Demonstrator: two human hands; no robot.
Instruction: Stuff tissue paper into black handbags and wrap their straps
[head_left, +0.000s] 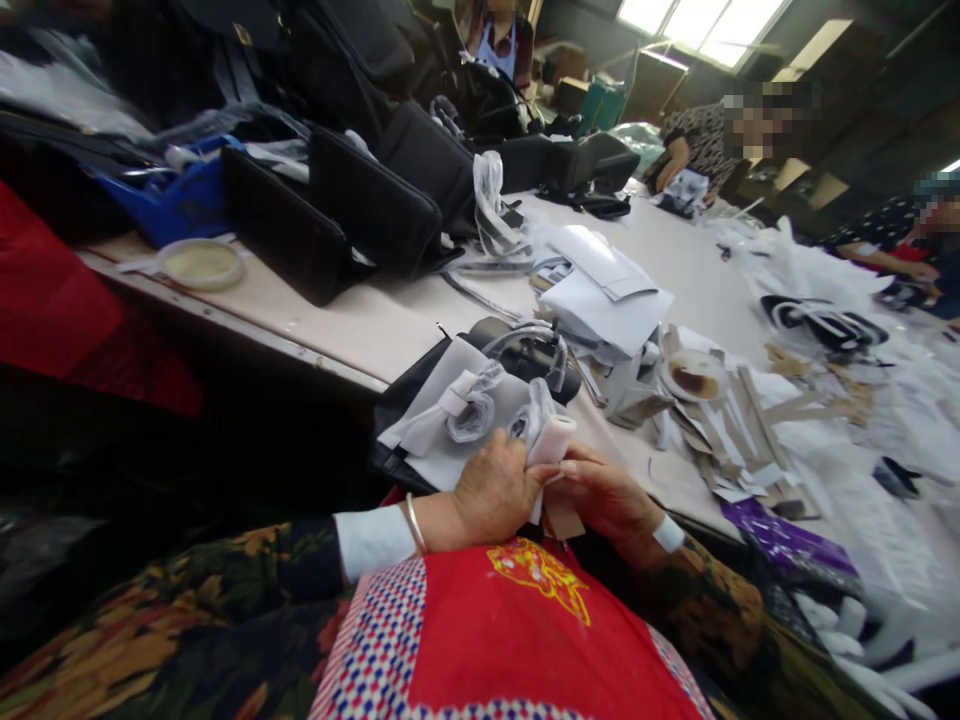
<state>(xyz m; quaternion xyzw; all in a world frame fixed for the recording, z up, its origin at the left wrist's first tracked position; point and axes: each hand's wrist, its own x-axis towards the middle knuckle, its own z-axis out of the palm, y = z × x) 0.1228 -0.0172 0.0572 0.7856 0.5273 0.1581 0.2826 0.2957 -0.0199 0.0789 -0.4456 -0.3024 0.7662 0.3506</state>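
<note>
A black bag [409, 390] lies at the table edge in front of me, with white sheets [442, 455] on top. Over the sheets are plastic-wrapped handles or straps, one coiled strap [472, 415] with a white band and another coil to its right. My left hand [499, 488] is closed around the lower end of the right-hand bundle, at a white foam wrap [555, 438]. Close against it, my right hand [611, 500] has its fingertips pressed together at the same wrap. A small tan piece [564, 518] hangs below the fingers.
Black bags [375, 200] stand at the left back, beside a blue bin [176, 195] and a tape roll [201, 264]. White sheets [600, 290], another tape roll [694, 375], card strips [757, 420] and plastic wrapping [862, 440] lie to the right. Other people work across the table.
</note>
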